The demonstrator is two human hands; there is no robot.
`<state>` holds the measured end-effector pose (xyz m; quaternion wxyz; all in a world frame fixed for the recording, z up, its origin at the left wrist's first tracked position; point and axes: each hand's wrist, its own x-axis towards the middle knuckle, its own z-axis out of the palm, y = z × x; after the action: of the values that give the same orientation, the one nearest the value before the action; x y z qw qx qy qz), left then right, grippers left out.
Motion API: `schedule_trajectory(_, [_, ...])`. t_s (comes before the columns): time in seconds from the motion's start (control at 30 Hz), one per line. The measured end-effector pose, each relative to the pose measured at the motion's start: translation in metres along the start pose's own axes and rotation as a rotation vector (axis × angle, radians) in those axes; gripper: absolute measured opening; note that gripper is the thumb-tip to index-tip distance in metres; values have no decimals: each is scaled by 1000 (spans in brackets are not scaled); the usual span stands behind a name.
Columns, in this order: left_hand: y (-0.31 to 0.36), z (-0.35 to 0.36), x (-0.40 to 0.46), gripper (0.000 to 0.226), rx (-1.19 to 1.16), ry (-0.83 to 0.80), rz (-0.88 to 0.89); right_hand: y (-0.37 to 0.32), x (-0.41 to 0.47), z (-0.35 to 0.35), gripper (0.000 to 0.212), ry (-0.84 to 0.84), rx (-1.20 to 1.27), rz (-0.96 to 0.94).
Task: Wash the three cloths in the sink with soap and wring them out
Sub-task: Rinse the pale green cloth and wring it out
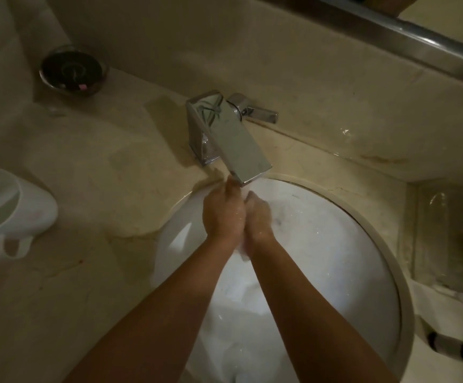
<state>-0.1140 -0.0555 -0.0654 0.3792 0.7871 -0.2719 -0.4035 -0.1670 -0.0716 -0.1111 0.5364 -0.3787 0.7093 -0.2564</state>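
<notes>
From the head camera I looked down into a round white sink (368, 261) set in a beige stone counter (92, 167). Both bare forearms reached up from the bottom edge and met at the back of the basin, just under the spout of a square chrome tap (235, 139). The left hand (223, 214) and right hand (258, 219) were pressed side by side, fingers curled inward, backs toward me. A small fold of white cloth (242, 251) showed below the wrists, between them, so the hands seemed to be gripping a cloth together; most of it was hidden inside the grip. The skin looked wet and speckled with drops. I could not tell whether water was running from the spout.

More white fabric or suds lay in the bottom of the basin under the forearms; it blended with the porcelain, and I could not count separate cloths there.

A white mug (9, 203) lay on its side at the left edge of the counter, its handle toward me. A dark round dish (72, 70) sat at the far left corner against the wall. A clear tray (446, 239) stood on the counter at the right edge, its contents blurred. The tap's lever (255, 110) pointed right, behind the spout.
</notes>
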Motion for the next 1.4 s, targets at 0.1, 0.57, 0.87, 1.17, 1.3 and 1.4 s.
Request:
schedule_trajectory(0.1, [-10,-10,-3,8,-177,16,-25,-14,-6,-16,14,216,54,-1])
schedule_trajectory(0.57, [-9,-7,-26,8,-561,51,-28,-21,-66,-16,50,-124,343,-124])
schedule_trajectory(0.87, [-14,-16,-17,13,-32,69,426,-34,-51,-8,45,-203,582,187])
schedule_trajectory(1.17, [-12,-2,1,24,-330,-28,-224,-24,-26,-5,21,66,-244,-158])
schedule_trajectory(1.3, [-7,-11,-12,22,-467,-151,-315,-25,-30,-14,34,228,-70,-135])
schedule_trajectory(1.4, [-15,-22,-12,48,-700,-283,-392,-25,-51,-23,29,76,32,-213])
